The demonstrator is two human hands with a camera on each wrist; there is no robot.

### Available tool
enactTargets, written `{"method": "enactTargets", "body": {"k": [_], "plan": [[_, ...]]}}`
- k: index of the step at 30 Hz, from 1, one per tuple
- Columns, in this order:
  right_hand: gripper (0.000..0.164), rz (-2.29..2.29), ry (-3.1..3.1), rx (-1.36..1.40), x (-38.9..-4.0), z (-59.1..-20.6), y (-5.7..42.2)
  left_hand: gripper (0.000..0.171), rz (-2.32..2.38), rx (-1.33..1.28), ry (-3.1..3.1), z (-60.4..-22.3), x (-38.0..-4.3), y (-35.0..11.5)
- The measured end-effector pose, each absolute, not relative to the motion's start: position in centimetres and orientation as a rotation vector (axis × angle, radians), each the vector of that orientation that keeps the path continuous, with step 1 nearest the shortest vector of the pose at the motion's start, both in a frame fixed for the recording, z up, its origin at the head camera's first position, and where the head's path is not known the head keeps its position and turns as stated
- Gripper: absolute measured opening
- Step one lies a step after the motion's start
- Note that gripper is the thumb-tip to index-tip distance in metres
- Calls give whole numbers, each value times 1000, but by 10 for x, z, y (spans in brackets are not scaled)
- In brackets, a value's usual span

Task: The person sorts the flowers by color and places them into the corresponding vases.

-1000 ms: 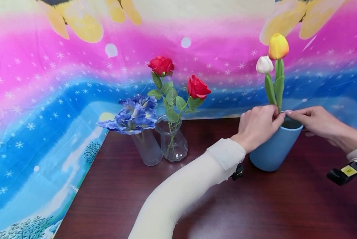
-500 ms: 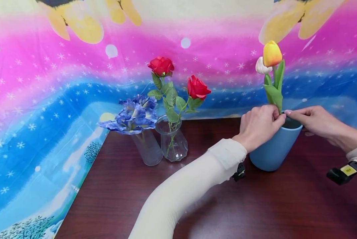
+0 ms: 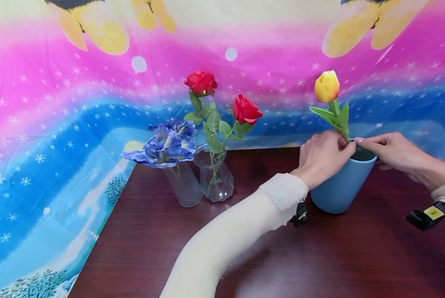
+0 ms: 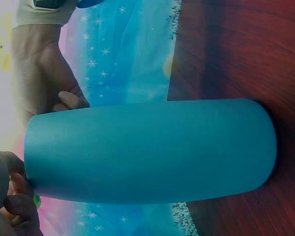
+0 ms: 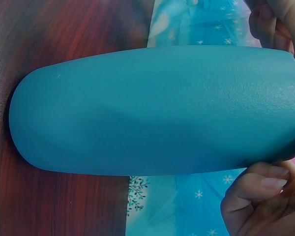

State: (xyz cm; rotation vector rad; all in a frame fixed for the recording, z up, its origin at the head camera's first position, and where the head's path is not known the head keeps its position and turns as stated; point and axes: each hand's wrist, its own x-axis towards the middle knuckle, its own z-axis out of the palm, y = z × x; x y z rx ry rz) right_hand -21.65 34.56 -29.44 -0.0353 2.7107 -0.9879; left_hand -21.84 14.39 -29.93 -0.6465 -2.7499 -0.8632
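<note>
A tall blue vase (image 3: pixel 337 188) stands upright at the right of the table. My left hand (image 3: pixel 321 155) pinches the stem of a yellow tulip (image 3: pixel 326 87) just above the rim, its bloom leaning left over green leaves (image 3: pixel 342 119). Across the rim's far right side, my right hand (image 3: pixel 395 151) holds on, thumb tip close to the left thumb and other fingers curled outside. Both wrist views show the vase side-on, with curled right fingers (image 5: pixel 260 184) against its wall in the right wrist view. The lower stem is hidden by the vase and left hand.
Two red roses (image 3: pixel 246 109) stand in a clear glass vase (image 3: pixel 218 184). Touching close on its left is a frosted vase (image 3: pixel 185 188) of blue flowers (image 3: pixel 168 145). A printed cloth (image 3: pixel 274 103) hangs behind the dark wooden table (image 3: pixel 140 248).
The yellow tulip has turned and tipped left and downward. The white tulip seen beside it earlier is now out of sight. Both hands have stayed nearly in place.
</note>
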Motion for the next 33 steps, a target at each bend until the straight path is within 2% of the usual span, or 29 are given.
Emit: {"method": "enactTargets", "body": {"k": [13,22,33], "plan": [[73,-970,2732,-45,-215,-295,346,46,-1059,-591,-2803,-290,-211,138],[76,-964,2728,-46,-217,-296,347,21,-1250,-583,-2802,-293,-210,133],[75,-975,2742,-37,-216,-297,346,23,-1281,-578,-2767,-296,-208,128]]}}
